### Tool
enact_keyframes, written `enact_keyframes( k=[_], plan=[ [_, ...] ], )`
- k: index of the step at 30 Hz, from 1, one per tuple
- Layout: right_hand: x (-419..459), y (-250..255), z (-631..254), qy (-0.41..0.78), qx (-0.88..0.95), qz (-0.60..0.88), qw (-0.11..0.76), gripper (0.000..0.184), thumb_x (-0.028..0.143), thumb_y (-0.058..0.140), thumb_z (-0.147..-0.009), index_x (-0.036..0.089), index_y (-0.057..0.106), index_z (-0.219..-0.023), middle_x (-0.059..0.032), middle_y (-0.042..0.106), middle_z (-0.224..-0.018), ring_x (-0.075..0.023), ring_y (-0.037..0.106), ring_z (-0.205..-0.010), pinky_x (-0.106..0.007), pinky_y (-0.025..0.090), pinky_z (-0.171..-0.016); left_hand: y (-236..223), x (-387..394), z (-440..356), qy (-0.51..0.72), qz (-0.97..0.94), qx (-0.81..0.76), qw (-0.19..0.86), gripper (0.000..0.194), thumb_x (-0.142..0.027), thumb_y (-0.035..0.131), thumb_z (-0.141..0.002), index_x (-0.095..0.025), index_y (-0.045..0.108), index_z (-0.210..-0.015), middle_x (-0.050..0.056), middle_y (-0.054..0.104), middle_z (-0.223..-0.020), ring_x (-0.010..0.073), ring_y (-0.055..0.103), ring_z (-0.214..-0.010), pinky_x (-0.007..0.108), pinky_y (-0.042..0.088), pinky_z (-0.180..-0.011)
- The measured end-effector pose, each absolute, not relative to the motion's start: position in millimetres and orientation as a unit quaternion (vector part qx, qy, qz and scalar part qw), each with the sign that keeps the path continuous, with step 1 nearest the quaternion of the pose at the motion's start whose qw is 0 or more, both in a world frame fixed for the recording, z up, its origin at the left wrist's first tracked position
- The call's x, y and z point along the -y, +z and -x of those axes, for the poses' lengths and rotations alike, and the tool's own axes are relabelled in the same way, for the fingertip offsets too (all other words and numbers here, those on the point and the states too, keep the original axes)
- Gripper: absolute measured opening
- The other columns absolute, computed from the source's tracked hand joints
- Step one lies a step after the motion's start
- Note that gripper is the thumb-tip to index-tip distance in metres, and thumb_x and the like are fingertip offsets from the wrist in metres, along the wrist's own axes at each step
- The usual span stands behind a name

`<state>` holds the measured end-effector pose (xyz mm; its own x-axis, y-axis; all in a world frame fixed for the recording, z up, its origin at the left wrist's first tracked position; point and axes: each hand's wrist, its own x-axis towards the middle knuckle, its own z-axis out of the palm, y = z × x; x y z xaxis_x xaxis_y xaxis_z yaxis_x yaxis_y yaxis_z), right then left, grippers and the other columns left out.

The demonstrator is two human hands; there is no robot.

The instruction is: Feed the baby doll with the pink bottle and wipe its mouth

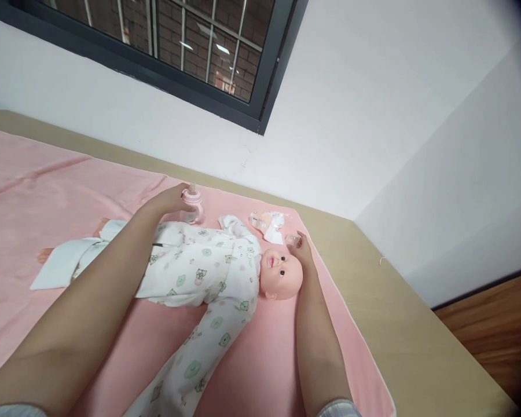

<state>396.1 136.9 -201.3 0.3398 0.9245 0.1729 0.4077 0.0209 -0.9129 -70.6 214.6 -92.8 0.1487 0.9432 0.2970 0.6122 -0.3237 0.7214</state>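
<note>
My left hand [173,200] is closed around a baby bottle [193,202] with a pink collar and a clear nipple on top, just beyond the doll's body. Past the doll's head, my right hand [301,246] is wrapped round a small clear cap [292,238]. Between my arms a baby doll [282,275] lies on its back in white printed clothes [204,260], its head to the right. My left forearm passes over its legs and hides part of them.
A crumpled clear and white packet [267,223] lies between the hands, beyond the doll. Under everything is a pink blanket [260,347] on a light wooden table [364,289]. A white wall [330,116] and a barred window [208,46] stand behind.
</note>
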Motion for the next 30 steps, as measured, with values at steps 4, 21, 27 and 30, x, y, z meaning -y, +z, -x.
enact_keyframes(
  k=[4,21,27,30],
  plan=[
    [-138,-202,-397,0.240,0.511,0.663,0.491,0.080,0.032,0.072,-0.062,0.026,0.047,-0.138,-0.0090,0.058,-0.133,-0.0249,0.055,-0.126,-0.046,0.039,-0.115,-92,-214,69,0.329,-0.719,-0.575,0.209,0.063,-0.025,0.078,-0.060,-0.014,0.052,-0.116,0.003,0.065,-0.097,0.0239,0.057,-0.088,0.029,0.043,-0.075],
    [-92,-56,-334,0.220,0.518,0.499,0.659,0.075,0.042,0.076,-0.071,0.024,0.044,-0.137,-0.0121,0.057,-0.136,-0.0230,0.061,-0.118,-0.040,0.049,-0.107,-35,-163,27,0.438,-0.724,-0.481,0.232,0.074,-0.039,0.074,-0.066,-0.025,0.049,-0.135,0.004,0.068,-0.116,0.0266,0.065,-0.103,0.032,0.051,-0.084],
    [-45,-10,-259,0.208,0.632,0.371,0.647,0.073,0.045,0.073,-0.080,0.031,0.039,-0.143,-0.0082,0.054,-0.140,-0.0223,0.054,-0.130,-0.041,0.046,-0.112,-13,-102,-20,0.415,-0.795,-0.403,0.181,0.072,-0.037,0.070,-0.068,-0.029,0.048,-0.136,0.005,0.068,-0.120,0.0325,0.064,-0.111,0.040,0.050,-0.091],
    [-35,-11,-233,0.222,0.648,0.355,0.636,0.073,0.047,0.073,-0.080,0.034,0.039,-0.144,-0.0061,0.051,-0.142,-0.0224,0.053,-0.131,-0.044,0.045,-0.115,-9,-78,-34,0.390,-0.823,-0.381,0.160,0.071,-0.037,0.068,-0.071,-0.028,0.046,-0.138,0.006,0.067,-0.121,0.0331,0.063,-0.112,0.040,0.050,-0.089]
  ],
)
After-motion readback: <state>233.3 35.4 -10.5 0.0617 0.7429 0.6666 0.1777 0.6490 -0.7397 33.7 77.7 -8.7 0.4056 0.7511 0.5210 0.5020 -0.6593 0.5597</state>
